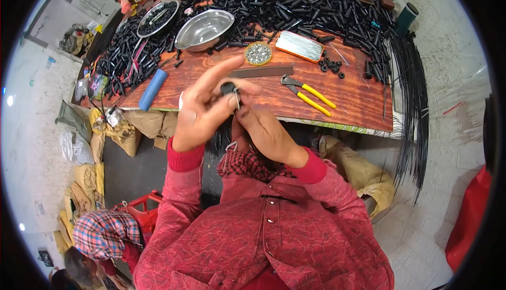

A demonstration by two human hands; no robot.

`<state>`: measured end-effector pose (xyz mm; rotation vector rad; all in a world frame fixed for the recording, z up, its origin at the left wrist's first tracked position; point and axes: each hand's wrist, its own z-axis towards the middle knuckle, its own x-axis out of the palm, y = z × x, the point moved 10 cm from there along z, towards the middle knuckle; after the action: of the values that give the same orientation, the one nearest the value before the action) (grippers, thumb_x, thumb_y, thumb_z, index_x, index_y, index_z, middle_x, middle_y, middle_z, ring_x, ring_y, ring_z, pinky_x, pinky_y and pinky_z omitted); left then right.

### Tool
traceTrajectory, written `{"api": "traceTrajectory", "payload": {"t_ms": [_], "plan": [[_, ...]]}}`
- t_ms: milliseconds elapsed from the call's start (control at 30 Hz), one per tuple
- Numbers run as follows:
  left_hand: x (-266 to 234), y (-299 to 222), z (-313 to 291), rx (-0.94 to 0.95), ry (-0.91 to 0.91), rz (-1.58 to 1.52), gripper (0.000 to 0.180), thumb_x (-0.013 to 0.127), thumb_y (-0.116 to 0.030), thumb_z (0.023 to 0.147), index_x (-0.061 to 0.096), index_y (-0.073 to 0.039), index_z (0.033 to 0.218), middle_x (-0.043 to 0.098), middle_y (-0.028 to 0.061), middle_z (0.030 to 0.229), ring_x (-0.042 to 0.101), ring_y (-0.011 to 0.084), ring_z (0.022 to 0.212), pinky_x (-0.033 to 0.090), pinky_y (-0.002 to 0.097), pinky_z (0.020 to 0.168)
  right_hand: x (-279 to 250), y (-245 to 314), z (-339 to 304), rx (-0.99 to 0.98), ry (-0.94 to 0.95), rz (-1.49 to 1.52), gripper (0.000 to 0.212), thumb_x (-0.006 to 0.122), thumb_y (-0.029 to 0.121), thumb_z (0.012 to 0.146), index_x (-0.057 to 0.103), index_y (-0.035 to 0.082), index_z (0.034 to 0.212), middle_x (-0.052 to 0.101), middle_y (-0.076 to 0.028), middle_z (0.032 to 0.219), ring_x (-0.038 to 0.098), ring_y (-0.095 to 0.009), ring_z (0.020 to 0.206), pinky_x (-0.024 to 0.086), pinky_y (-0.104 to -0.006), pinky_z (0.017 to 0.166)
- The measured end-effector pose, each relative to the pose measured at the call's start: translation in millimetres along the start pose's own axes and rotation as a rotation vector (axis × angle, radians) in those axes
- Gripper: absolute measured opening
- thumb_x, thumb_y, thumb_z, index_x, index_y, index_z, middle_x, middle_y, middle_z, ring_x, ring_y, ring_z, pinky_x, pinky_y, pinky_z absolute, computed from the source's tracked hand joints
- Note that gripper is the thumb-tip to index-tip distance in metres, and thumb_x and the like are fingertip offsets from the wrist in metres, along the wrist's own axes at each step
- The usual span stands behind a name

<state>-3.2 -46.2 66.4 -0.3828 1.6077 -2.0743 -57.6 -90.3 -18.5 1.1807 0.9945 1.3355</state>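
In front of my chest, above the table's near edge, both hands are raised and close together. My left hand (203,108) pinches a small black round part (227,88) between thumb and fingers, its index finger stretched upward. A thin, light-coloured wire (236,100) shows at the left thumb tip. My right hand (269,134) is closed just beside it, fingertips at the wire and the part. Whatever lies inside the right fingers is hidden. Beyond the hands lie a flat dark bar (269,71) and end-cutting pliers (319,95) with yellow handles.
A heap of black tubular parts (284,2) covers the far side of the wooden table (358,100). A steel bowl (205,29), small metal pieces (258,53), thin metal rods (298,45) and a blue roll (153,89) lie nearer. Black strands (414,116) hang off the right edge. Another person's hand (125,6) shows top left.
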Motion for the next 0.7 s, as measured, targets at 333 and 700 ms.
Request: {"api": "traceTrajectory", "payload": {"t_ms": [333, 700], "plan": [[-18.1, 54.1, 13.4, -0.158, -0.052, -0.212, 0.034, 0.072, -0.016, 0.088, 0.059, 0.001, 0.114, 0.069, 0.0101, 0.1, 0.065, 0.0135, 0.089, 0.052, 0.0265, 0.08, -22.5, -25.9, 5.6, 0.018, -0.247, -0.052, 0.066, 0.027, 0.055, 0.104, 0.057, 0.001, 0.081, 0.058, -0.008, 0.057, 0.058, -0.017, 0.05, 0.044, -0.0303, 0.049], [-3.3, 42.4, 15.9, 0.037, 0.006, -0.096, 0.028, 0.066, -0.023, 0.095, 0.054, -0.003, 0.11, 0.058, 0.0012, 0.089, 0.054, 0.0087, 0.085, 0.046, 0.0236, 0.074, -66.2, 39.3, -13.7, -0.15, -0.386, -0.329, 0.034, 0.058, 0.032, 0.099, 0.064, -0.001, 0.104, 0.065, -0.007, 0.094, 0.064, -0.014, 0.086, 0.05, -0.0271, 0.077]]}}
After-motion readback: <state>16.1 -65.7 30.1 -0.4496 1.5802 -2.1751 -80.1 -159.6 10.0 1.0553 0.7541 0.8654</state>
